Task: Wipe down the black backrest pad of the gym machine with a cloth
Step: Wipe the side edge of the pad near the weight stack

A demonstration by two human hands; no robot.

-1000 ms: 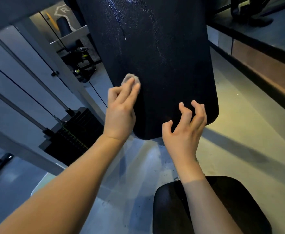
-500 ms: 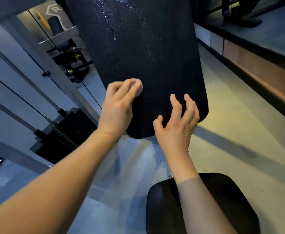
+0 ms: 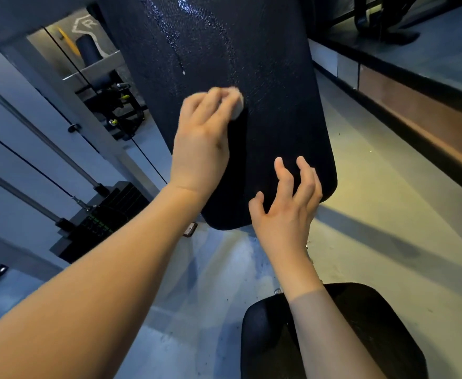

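As left hand [image 3: 199, 149] presses cloth [image 3: 238, 103] on pad [image 3: 251, 50], right hand [image 3: 284, 214] nearby

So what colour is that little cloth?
Pale whitish-grey cloth, under the left hand on the black backrest pad; head view.
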